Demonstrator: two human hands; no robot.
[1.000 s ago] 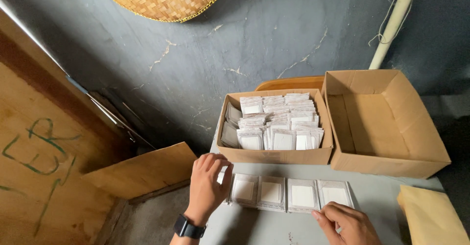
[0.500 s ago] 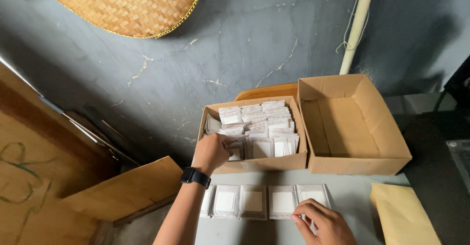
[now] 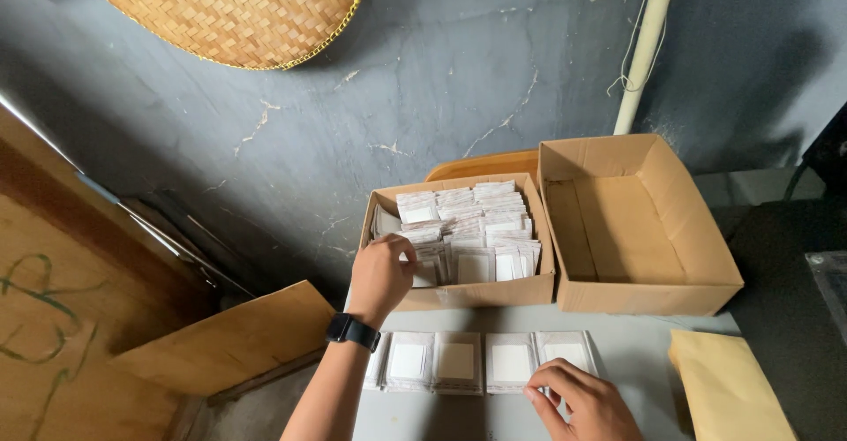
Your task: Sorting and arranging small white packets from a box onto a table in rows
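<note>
Two cardboard boxes sit side by side: the full box (image 3: 459,295) and the empty box (image 3: 653,295). The left hand (image 3: 381,273) pinches packets (image 3: 472,229) inside the full one. The right hand (image 3: 587,401), fingers curled, presses a row (image 3: 459,362) of four, perhaps five, packets.

White packets (image 3: 468,229) fill a brown cardboard box (image 3: 459,295); tan woven tray (image 3: 221,9) on cracked blue-grey wall (image 3: 441,79).

White square packets (image 3: 463,229) fill left cardboard box (image 3: 476,294); five (image 3: 456,362) lie in a row before it.
</note>
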